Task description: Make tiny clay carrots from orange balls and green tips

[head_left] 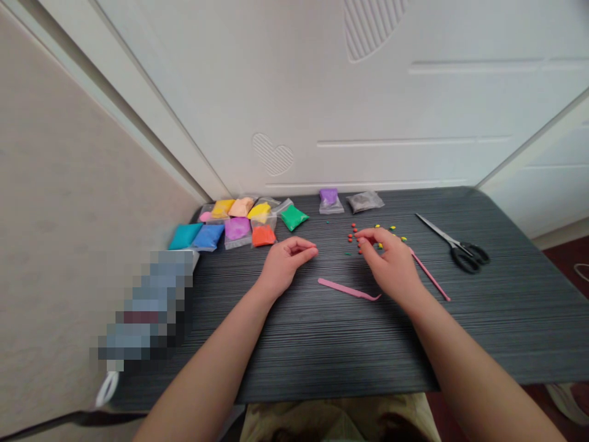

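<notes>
My left hand (284, 265) hovers over the table left of the middle, thumb and index finger closed in a pinch; whatever they hold, if anything, is too small to make out. At the small orange clay pieces (353, 225), my right hand (391, 264) has its thumb and fingertips together, and what lies between them cannot be told. Several yellow-and-green pieces (392, 228) lie just beyond that hand. Between my forearms rests a pink pair of tweezers (347, 288) with a bent tip. A thin pink stick tool (430, 274) lies right of my right hand.
Black-handled scissors (460, 248) lie open at the right. Bags of coloured clay, among them green (293, 217), orange (263, 235) and blue (208, 237), cluster at the back left. Purple (329, 196) and grey (365, 201) bags sit against the white panel. A blurred-out object (147, 307) occupies the left edge.
</notes>
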The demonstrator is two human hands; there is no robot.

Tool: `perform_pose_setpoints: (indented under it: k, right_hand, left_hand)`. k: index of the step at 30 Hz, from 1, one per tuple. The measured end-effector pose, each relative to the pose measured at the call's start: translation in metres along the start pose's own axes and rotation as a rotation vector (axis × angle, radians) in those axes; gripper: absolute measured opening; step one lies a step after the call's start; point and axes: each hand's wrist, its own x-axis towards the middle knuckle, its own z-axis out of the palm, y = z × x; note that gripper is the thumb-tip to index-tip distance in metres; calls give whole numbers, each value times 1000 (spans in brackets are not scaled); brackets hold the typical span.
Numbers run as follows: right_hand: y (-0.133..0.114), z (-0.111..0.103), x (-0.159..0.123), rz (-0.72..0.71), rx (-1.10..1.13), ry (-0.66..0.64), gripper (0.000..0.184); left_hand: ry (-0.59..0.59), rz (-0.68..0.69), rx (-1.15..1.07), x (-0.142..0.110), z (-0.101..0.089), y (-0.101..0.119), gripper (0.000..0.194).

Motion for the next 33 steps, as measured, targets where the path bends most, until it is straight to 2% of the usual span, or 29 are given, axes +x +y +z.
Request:
perform_pose_setpoints:
  k: [6,11,15,23,28,33]
  right_hand:
    - [2,1,0,-7,-2,-17,17]
    - [2,2,-1,-7,-7,-29,16]
    - [2,3,-1,-4,-9,-37,17]
    - [1,3,-2,-9,-14,-43,17]
    - [1,3,-2,-11,-16,-45,16]
    - [0,3,-1,-14,-17,-50,17]
  left_hand:
    - [28,57,-66,0,0,0,21]
    - [3,84,56,-3,0,4,15]
    - [-17,56,104,-4,0,5,20]
    - [-71,-164,-464,-2,-1,6,26]
    - [-44,-194,-546,-2,-3,9,30]
    - [-47,-163,-560,-2,-3,7,27]
